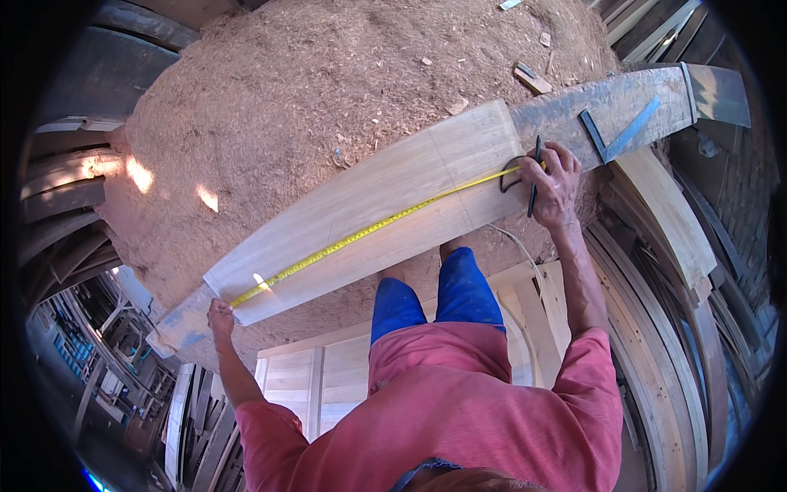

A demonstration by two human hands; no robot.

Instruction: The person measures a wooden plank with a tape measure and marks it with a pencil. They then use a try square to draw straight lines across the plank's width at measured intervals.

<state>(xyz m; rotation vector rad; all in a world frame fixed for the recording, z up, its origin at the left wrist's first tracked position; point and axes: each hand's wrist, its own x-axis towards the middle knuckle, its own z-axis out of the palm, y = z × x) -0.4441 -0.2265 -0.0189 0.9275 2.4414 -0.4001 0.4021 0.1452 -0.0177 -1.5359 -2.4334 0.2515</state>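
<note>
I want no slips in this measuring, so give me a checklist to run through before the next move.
1. Long yellow tape measure stretched lengthwise over the pale, curved-edge wooden board: ok.
2. Left hand at the tape's left end: ok.
3. Tape's end flush with the board's edge: cannot tell, fingers cover it.
4. Right hand at the tape's other end: ok.
5. L-shaped square with blue and black arms off the board: ok.
6. Tape figures legible: not ok, too small.

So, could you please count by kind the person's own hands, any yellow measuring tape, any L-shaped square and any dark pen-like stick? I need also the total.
Hands: 2 (left hand, right hand)
Yellow measuring tape: 1
L-shaped square: 1
Dark pen-like stick: 1
Total: 5
</note>
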